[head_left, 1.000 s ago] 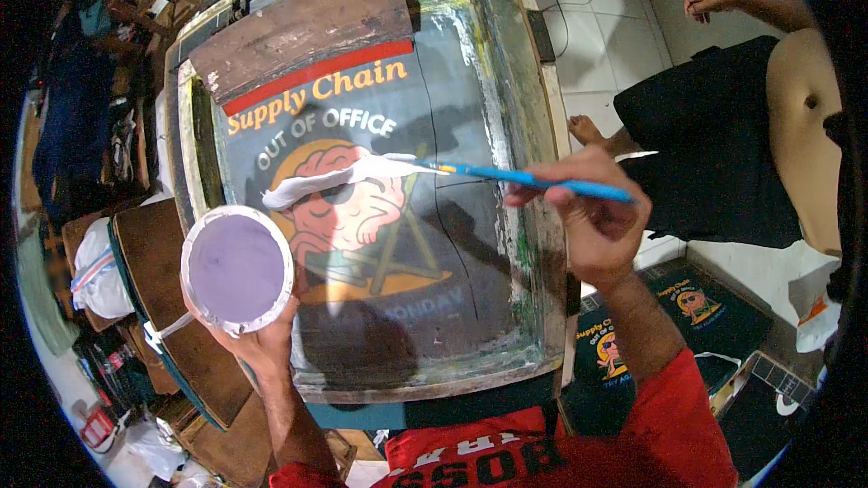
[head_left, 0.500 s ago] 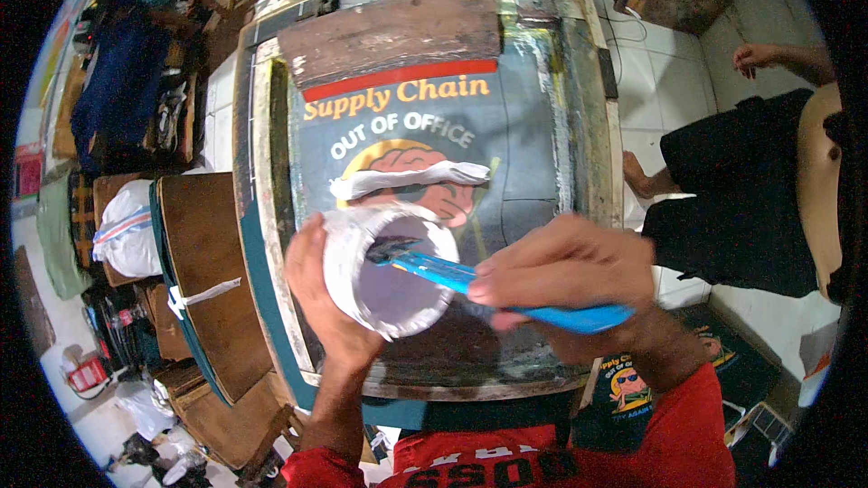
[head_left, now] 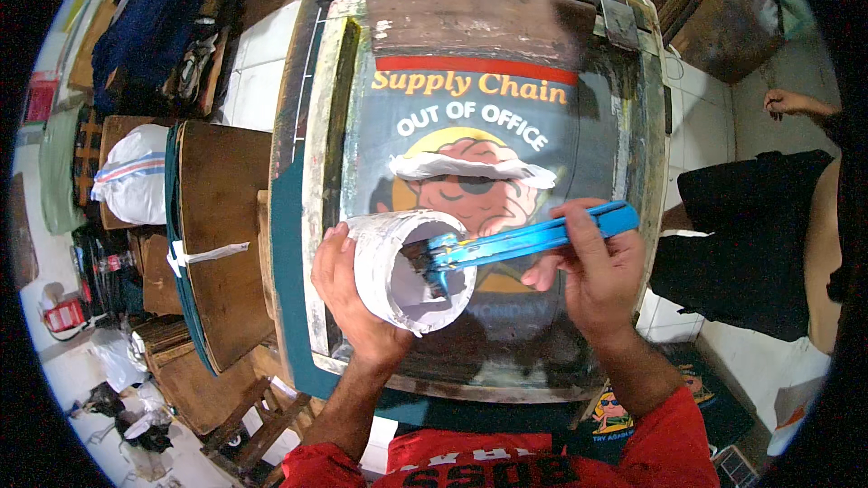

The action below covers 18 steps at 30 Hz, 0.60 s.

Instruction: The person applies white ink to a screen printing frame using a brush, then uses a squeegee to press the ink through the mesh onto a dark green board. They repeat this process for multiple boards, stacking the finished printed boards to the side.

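My left hand (head_left: pixel 357 303) is wrapped round a white tub (head_left: pixel 384 248), tilted so that its mouth faces right. The rim and inner wall are coated in white ink. My right hand (head_left: pixel 604 276) grips the blue handle of a scraper (head_left: pixel 515 239), whose smeared blade end sits inside the tub's mouth. Both are above a wooden-framed printing screen (head_left: pixel 325 126). A thick strip of white ink (head_left: pixel 470 168) lies across its mesh, over a printed picture of a pink, brain-like figure (head_left: pixel 466 199) on dark cloth.
A brown board (head_left: pixel 479 18) and metal hinges hold the screen's far end. At left stand brown boards (head_left: pixel 221 244) and a white bag (head_left: pixel 136 172). Another person in black shorts (head_left: pixel 750 244) is close on the right. Printed dark shirts (head_left: pixel 615 416) lie lower right.
My right hand has changed its hold, and the scraper's handle now points up and right instead of down and right. The whole view has shifted, with the screen farther right.
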Each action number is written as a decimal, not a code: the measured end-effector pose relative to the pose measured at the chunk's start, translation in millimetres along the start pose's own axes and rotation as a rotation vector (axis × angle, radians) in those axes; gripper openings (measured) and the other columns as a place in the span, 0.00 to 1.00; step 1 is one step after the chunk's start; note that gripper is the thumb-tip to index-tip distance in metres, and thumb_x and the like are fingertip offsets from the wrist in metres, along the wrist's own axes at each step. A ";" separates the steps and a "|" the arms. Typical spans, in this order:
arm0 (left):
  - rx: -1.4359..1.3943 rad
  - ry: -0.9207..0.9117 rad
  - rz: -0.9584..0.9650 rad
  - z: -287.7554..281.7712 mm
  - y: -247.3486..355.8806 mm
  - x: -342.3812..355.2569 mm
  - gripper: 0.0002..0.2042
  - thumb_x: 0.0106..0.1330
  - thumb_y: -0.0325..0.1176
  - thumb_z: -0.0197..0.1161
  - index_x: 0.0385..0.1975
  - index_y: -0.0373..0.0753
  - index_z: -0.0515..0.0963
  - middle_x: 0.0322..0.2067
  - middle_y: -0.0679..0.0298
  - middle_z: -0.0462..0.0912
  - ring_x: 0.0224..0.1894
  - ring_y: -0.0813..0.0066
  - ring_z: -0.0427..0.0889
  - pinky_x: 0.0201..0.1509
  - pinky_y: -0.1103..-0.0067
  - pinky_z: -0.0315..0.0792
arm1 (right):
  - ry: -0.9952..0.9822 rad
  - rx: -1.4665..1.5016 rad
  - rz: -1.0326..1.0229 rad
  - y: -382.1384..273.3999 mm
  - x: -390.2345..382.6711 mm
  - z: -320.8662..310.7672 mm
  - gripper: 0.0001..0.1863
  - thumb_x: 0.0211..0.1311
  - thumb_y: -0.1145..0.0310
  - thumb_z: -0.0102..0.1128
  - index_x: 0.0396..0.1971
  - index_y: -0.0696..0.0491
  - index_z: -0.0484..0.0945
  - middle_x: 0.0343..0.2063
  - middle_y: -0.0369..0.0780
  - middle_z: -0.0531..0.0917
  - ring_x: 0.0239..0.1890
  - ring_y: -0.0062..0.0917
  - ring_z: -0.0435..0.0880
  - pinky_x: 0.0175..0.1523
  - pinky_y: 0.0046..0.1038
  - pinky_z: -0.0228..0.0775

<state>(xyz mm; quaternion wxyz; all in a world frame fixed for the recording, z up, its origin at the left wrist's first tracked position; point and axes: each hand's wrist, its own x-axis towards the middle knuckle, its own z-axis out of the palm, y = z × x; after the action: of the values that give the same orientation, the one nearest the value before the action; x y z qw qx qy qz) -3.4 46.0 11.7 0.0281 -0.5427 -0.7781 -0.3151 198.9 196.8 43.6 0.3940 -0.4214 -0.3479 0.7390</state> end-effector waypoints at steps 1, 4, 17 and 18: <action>0.008 0.015 -0.014 -2.2 -2.3 0.2 0.46 0.53 0.41 0.77 0.70 0.31 0.60 0.68 0.40 0.65 0.69 0.39 0.65 0.72 0.50 0.56 | 0.009 -0.029 -0.009 -3.6 0.6 -0.8 0.14 0.78 0.67 0.55 0.44 0.66 0.77 0.27 0.46 0.84 0.17 0.29 0.83 0.26 0.33 0.83; -0.020 0.051 -0.107 -6.8 -11.0 1.5 0.49 0.51 0.43 0.79 0.70 0.30 0.59 0.68 0.40 0.65 0.68 0.39 0.64 0.72 0.52 0.56 | 0.066 0.023 -0.040 -11.7 6.8 -0.1 0.14 0.79 0.64 0.54 0.45 0.63 0.77 0.21 0.43 0.82 0.15 0.25 0.80 0.24 0.34 0.82; -0.330 0.171 -0.328 -32.7 -42.0 -6.6 0.55 0.49 0.39 0.82 0.74 0.29 0.53 0.65 0.48 0.66 0.66 0.57 0.72 0.71 0.63 0.66 | -0.117 -0.155 -0.342 13.8 68.0 1.9 0.12 0.76 0.69 0.60 0.47 0.63 0.82 0.31 0.42 0.85 0.31 0.27 0.88 0.40 0.28 0.82; -0.273 0.167 -0.316 -33.9 -43.2 -6.2 0.55 0.49 0.38 0.82 0.74 0.29 0.52 0.65 0.48 0.66 0.66 0.57 0.72 0.71 0.63 0.66 | -0.168 -0.210 -0.383 19.4 73.1 -1.2 0.11 0.74 0.70 0.61 0.47 0.63 0.82 0.33 0.42 0.85 0.33 0.27 0.89 0.41 0.28 0.82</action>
<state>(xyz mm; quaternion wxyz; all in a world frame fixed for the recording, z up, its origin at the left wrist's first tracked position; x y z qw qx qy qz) -48.3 14.1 16.6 -0.0309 -0.3848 -0.7984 -0.4620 169.9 252.4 1.2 0.4505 -0.3235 -0.5282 0.6430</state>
